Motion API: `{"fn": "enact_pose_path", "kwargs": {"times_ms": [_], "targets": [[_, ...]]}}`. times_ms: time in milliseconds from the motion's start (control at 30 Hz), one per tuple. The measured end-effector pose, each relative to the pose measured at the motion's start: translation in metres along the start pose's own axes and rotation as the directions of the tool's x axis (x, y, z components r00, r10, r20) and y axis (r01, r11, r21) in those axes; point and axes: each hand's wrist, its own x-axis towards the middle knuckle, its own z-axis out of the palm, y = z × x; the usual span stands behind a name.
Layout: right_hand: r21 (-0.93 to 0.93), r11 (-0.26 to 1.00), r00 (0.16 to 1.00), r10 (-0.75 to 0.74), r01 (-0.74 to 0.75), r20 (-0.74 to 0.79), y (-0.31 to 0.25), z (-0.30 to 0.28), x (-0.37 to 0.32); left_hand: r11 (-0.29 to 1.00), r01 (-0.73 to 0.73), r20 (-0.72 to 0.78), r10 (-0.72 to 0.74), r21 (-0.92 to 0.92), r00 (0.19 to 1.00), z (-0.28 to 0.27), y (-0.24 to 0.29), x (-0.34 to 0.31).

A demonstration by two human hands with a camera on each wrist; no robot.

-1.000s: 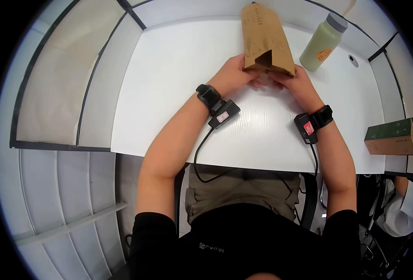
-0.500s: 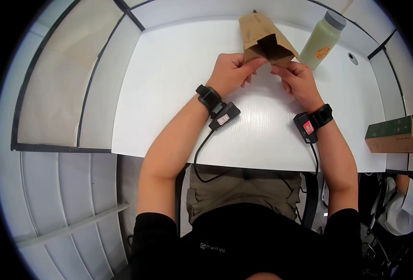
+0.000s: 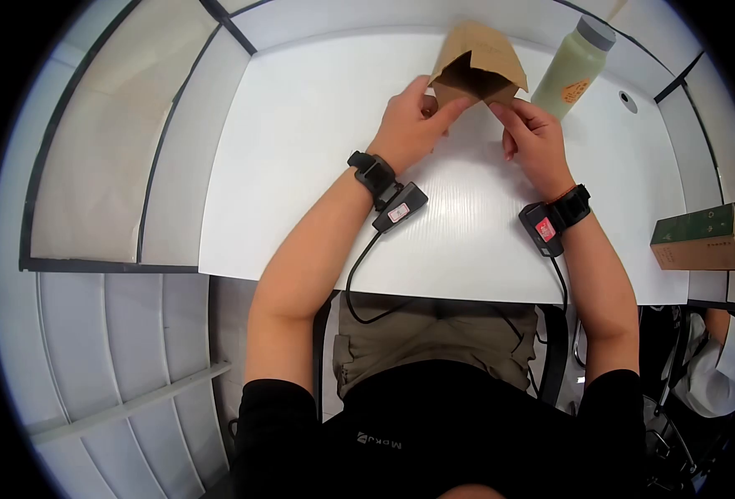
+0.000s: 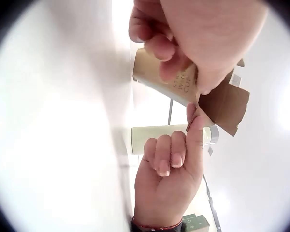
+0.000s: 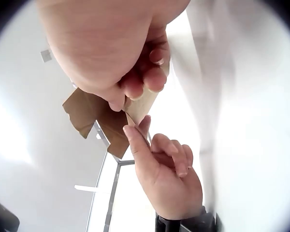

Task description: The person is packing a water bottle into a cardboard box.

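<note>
A brown cardboard box with printed lettering is tilted at the far side of the white table, its open end facing me. My left hand pinches the left part of the near edge, thumb on top. On the right part of that edge, my right hand pinches with thumb and index finger. In the left wrist view, loose brown flaps spread from the opening, and the other fingers of the right hand are curled. Inside, the box looks dark.
Just right of the box stands a pale green bottle with a grey lid. A green and tan book stands near the right edge. White partitions enclose the table. Cables run from both wrist cameras. Another person's arm shows at lower right.
The box has tilted up so its opening turns toward me and gapes wider. My hands have shifted from beneath its near end to its edge, and the thumbs now show on it.
</note>
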Motion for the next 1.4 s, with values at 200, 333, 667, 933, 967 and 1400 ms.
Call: {"fn": "enact_pose_path", "kwargs": {"times_ms": [200, 333, 667, 933, 967, 1400], "targets": [[-0.263, 0.959, 0.993, -0.117, 0.11, -0.014, 0.002, 0.002, 0.0, 0.982, -0.018, -0.162, 0.049, 0.187, 0.986, -0.002, -0.024, 0.012], [-0.377, 0.907, 0.981, -0.194, 0.187, 0.018, 0.006, 0.001, 0.001, 0.949, -0.104, -0.061, 0.128, 0.297, 0.99, -0.002, -0.027, 0.014], [-0.068, 0.998, 0.998, 0.004, 0.0, 0.06, 0.003, 0.0, 0.001, 0.999, -0.038, 0.064, 0.039, -0.02, 0.997, -0.004, 0.002, 0.0], [0.01, 0.996, 0.991, 0.09, -0.091, 0.096, 0.005, -0.006, 0.005, 0.984, 0.053, 0.074, -0.041, -0.172, 0.996, -0.006, -0.003, 0.001], [0.036, 0.993, 0.989, 0.107, -0.111, 0.104, 0.006, -0.008, 0.005, 0.983, 0.059, 0.083, -0.045, -0.177, 0.996, -0.007, -0.003, 0.001], [0.238, 0.95, 0.974, 0.166, -0.2, 0.155, 0.009, -0.006, 0.008, 0.981, -0.057, 0.096, 0.075, -0.187, 0.993, -0.005, -0.021, 0.009]]}}
